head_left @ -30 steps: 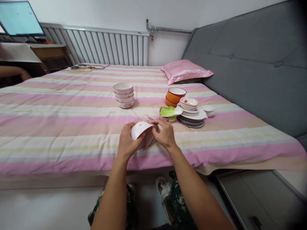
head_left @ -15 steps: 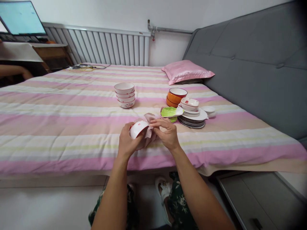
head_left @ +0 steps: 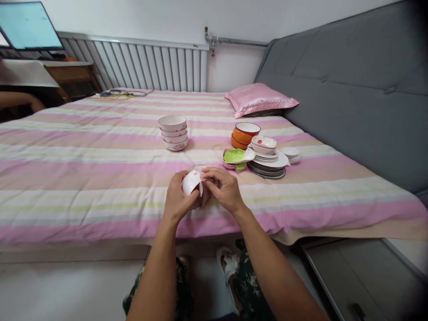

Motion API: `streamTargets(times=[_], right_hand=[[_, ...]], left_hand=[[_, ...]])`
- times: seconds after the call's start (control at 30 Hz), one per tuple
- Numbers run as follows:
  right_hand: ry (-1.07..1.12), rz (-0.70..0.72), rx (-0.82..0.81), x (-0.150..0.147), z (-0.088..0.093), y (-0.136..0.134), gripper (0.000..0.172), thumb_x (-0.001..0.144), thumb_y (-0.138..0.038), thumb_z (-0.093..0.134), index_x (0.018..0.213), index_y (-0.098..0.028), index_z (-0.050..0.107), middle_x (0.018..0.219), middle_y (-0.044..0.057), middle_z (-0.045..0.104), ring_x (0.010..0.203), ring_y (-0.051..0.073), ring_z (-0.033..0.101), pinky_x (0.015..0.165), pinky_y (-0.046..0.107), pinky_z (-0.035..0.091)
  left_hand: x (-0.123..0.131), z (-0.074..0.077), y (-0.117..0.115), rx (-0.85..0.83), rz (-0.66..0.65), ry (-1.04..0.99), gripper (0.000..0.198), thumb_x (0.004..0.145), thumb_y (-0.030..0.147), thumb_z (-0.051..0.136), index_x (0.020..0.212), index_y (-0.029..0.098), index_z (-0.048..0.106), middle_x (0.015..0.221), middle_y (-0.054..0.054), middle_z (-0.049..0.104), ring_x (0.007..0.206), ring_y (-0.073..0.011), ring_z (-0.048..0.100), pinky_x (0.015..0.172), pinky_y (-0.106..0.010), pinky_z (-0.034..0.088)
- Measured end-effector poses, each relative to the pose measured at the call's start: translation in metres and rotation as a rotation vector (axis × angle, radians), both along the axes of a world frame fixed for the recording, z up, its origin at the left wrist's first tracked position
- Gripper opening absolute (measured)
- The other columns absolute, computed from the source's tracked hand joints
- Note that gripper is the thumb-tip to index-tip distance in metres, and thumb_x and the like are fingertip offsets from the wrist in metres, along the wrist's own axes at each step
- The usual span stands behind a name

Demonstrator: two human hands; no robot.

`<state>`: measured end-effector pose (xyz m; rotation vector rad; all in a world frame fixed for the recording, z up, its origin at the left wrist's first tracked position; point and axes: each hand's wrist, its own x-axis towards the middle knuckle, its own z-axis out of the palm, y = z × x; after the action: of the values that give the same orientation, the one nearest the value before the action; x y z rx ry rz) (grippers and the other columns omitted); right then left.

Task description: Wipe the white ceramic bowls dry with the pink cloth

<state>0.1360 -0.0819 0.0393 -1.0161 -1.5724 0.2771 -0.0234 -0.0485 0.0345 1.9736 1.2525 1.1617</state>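
Just over the bed's near part, my left hand [head_left: 178, 196] grips a white bowl [head_left: 191, 181] with a red rim and a small red mark, tilted on its side. A pale pink cloth [head_left: 206, 194] is pinched in my right hand [head_left: 224, 189] and pressed against the bowl's right side. Part of the bowl is covered by the cloth and fingers. Beyond my hands stands a stack of white bowls [head_left: 173, 133] with red rims and red drawings.
To the right sit orange bowls [head_left: 241, 137], a green leaf-shaped dish [head_left: 234, 155], small white dishes [head_left: 264, 142] and stacked plates [head_left: 267, 170]. A pink pillow [head_left: 261, 99] lies by the grey headboard [head_left: 347, 84]. Cables [head_left: 123, 92] lie at the far left; another person's arm [head_left: 20, 99] shows there.
My right hand has moved left with the cloth, closer to the bowl, and the cloth now wraps over its edge. My left hand keeps its grip on the bowl.
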Motion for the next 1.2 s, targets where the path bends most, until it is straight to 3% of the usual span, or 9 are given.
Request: streamTargets(times=[0.13,0.23,0.4,0.57,0.73,0.87,1.03,1.2], right_hand=[[-0.025,-0.001,-0.069,-0.001,-0.003,0.001,0.033,0.079,-0.014,0.059,0.110,-0.024,0.061,0.110,0.004,0.066,0.105,0.021,0.060,0.093,0.036,0.047],[-0.015,0.013,-0.096,-0.001,-0.005,0.002,0.041,0.077,-0.010,0.055,0.115,-0.024,0.057,0.115,0.004,0.064,0.108,0.020,0.059,0.096,0.035,0.046],[-0.013,0.015,-0.074,-0.005,-0.004,0.001,0.039,0.076,-0.011,0.055,0.113,-0.024,0.058,0.113,0.004,0.065,0.107,0.020,0.059,0.095,0.035,0.047],[-0.054,0.024,-0.037,-0.011,-0.001,-0.002,0.037,0.074,-0.011,0.056,0.109,-0.025,0.060,0.111,0.003,0.066,0.106,0.019,0.060,0.095,0.035,0.047],[0.226,0.159,-0.098,-0.007,-0.001,-0.001,0.049,0.070,-0.008,0.052,0.116,-0.023,0.053,0.119,0.006,0.063,0.113,0.017,0.059,0.100,0.034,0.045],[0.379,0.054,-0.253,0.004,-0.008,0.008,0.051,0.064,-0.012,0.054,0.115,-0.022,0.054,0.123,0.008,0.062,0.116,0.021,0.057,0.100,0.040,0.043],[0.458,-0.051,-0.525,0.017,-0.020,0.015,0.030,0.066,-0.027,0.062,0.094,-0.017,0.065,0.099,0.010,0.070,0.089,0.021,0.066,0.081,0.034,0.052],[0.351,-0.097,-0.516,0.030,-0.028,0.016,0.027,0.068,-0.041,0.066,0.077,-0.015,0.070,0.075,0.006,0.071,0.069,0.021,0.065,0.063,0.030,0.050]], left_hand=[[-0.005,0.003,-0.001,-0.071,-0.090,-0.064,0.048,0.066,0.028,0.054,0.113,0.016,0.051,0.111,-0.009,0.058,0.105,-0.0267,0.055,0.093,-0.043,0.043],[-0.007,0.004,-0.002,-0.096,-0.147,-0.104,0.049,0.073,0.041,0.055,0.114,0.016,0.050,0.112,-0.010,0.057,0.106,-0.0271,0.054,0.093,-0.043,0.043],[0.000,0.003,-0.002,-0.081,-0.015,-0.087,0.059,0.067,0.057,0.065,0.108,0.016,0.051,0.106,-0.010,0.057,0.100,-0.0258,0.056,0.089,-0.041,0.044],[0.006,0.000,-0.001,-0.074,0.166,-0.052,0.054,0.062,0.054,0.070,0.098,0.018,0.052,0.096,-0.006,0.058,0.092,-0.0234,0.057,0.083,-0.038,0.045],[0.002,-0.001,0.001,-0.050,0.141,-0.034,0.040,0.066,0.038,0.065,0.098,0.018,0.051,0.096,-0.006,0.059,0.091,-0.0221,0.057,0.081,-0.036,0.045],[0.001,0.000,0.001,-0.029,0.139,-0.021,0.038,0.068,0.035,0.061,0.099,0.017,0.050,0.097,-0.007,0.059,0.091,-0.0225,0.057,0.082,-0.037,0.045],[0.001,0.002,0.000,-0.037,0.134,-0.030,0.038,0.068,0.036,0.060,0.100,0.018,0.050,0.099,-0.007,0.059,0.093,-0.0230,0.057,0.083,-0.037,0.044],[-0.001,0.006,-0.002,-0.051,0.112,-0.049,0.038,0.068,0.037,0.061,0.098,0.018,0.049,0.099,-0.007,0.059,0.093,-0.0230,0.057,0.084,-0.037,0.045]])
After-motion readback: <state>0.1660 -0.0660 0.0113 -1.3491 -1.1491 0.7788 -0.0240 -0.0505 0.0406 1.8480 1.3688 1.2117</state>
